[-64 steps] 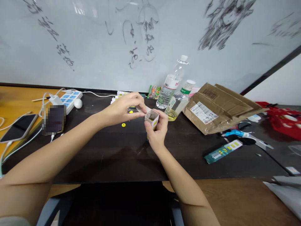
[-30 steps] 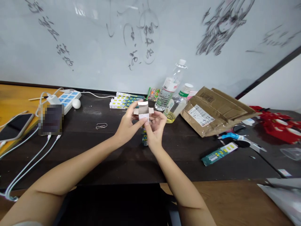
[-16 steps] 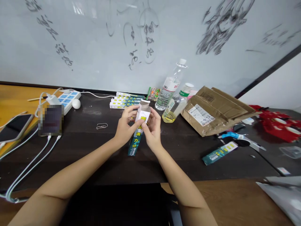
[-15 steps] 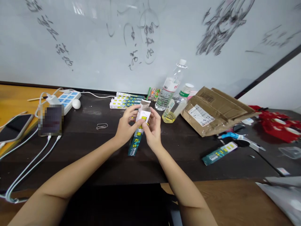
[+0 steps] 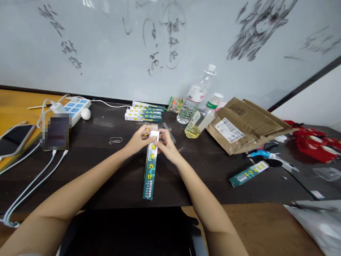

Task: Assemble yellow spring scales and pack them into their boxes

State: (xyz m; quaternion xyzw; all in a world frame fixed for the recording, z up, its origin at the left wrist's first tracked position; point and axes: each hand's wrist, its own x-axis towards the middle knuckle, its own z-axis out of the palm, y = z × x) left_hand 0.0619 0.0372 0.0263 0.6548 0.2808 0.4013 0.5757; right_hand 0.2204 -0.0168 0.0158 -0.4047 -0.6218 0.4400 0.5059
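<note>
Fingers on long box, lengthwise toward the whiteboard.

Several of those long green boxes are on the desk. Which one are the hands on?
The long green box lying lengthwise at the desk's near edge: left hand and right hand pinch its far white end. The stack and the lone box lie untouched.

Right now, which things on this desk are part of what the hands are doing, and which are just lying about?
In hand:
left hand and right hand, both on the top end of the long box.

Lying about:
box stack, spare box, paperclip, bottles, carton, scissors, power strip, phone.
</note>
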